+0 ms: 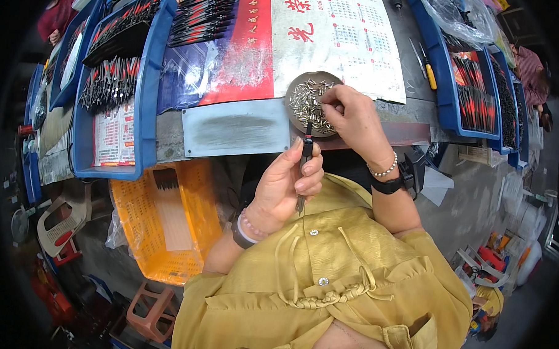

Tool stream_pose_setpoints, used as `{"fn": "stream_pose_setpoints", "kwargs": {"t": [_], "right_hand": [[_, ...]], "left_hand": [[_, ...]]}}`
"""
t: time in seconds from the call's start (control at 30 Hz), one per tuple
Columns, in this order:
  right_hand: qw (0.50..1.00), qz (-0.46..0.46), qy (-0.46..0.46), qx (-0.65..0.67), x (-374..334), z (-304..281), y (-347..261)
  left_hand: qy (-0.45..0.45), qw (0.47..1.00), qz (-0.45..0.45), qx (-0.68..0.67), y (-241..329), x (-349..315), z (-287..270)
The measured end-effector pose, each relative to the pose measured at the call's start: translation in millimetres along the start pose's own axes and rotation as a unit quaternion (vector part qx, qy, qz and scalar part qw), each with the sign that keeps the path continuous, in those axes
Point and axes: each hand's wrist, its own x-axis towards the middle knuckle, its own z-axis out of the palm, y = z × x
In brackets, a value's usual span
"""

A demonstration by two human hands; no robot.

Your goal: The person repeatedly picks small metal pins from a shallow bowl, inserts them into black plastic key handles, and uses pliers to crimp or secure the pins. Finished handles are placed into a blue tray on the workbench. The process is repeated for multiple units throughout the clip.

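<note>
My left hand (286, 185) is wrapped round a slim black pen-shaped tool (307, 149) with a red band. It stands nearly upright, its upper end close to the near rim of a round dish. That dish (290, 111) lies at the table's front edge and is heaped with small shiny metal pieces (311, 100), slender and tube-like. Over the dish's right side hovers my right hand (357, 120), fingers bent and thumb against forefinger. Whatever sits between those fingertips, if anything, is hidden.
Left stands a blue bin (147, 108) of black-and-red tools; similar tools (205, 12) lie in a row at the back. A blue-grey plate (237, 129) lies left of the dish. Right are a yellow-handled screwdriver (430, 75) and more blue bins (445, 94). An orange basket (207, 215) stands below the table.
</note>
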Motion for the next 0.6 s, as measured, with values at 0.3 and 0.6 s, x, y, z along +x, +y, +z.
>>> {"fn": "stream_pose_setpoints", "kwargs": {"t": [0.3,0.6], "right_hand": [[0.935,0.141,-0.053,0.32,-4.9,-20.6,-14.2],[0.819,0.157,-0.156,0.529,-31.3,-35.1,-48.3]], "left_hand": [[0.003,1.0,0.003,-0.017,-0.9,4.0,-1.5],[0.054,0.997,0.044,0.034,-5.5,9.8,-0.5]]}}
